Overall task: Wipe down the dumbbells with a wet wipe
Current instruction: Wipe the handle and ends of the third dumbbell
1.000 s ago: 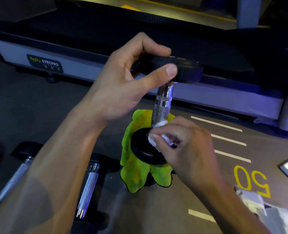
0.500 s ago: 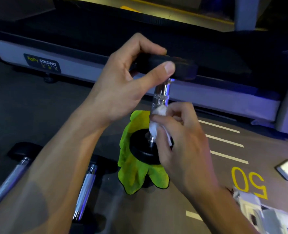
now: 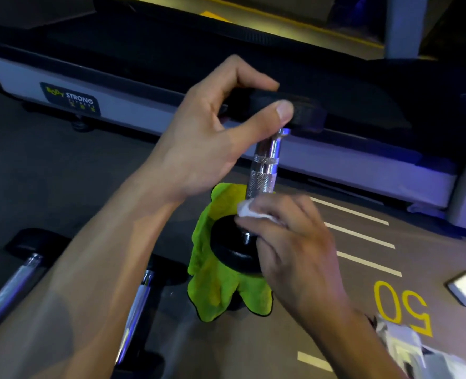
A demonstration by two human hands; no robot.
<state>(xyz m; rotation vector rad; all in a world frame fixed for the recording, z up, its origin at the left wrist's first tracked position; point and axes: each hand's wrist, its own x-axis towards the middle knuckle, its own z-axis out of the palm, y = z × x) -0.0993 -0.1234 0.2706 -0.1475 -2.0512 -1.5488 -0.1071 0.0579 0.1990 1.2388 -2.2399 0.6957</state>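
The dumbbell [image 3: 264, 165] stood on end in the middle of the shot, its bottom head sitting on a green cloth [image 3: 218, 285] on the floor [image 3: 62, 192]. The left hand [image 3: 212, 138] gripped the top head at 12 o'clock, thumb on the near rim and fingers over the far side, while the right hand [image 3: 292, 250] pinched a white wipe [image 3: 249, 210] against the low end of the chrome handle. Two more dumbbells [image 3: 136, 305] lay at 8 o'clock, with a yellow 50 [image 3: 401, 307] painted at 4 o'clock.
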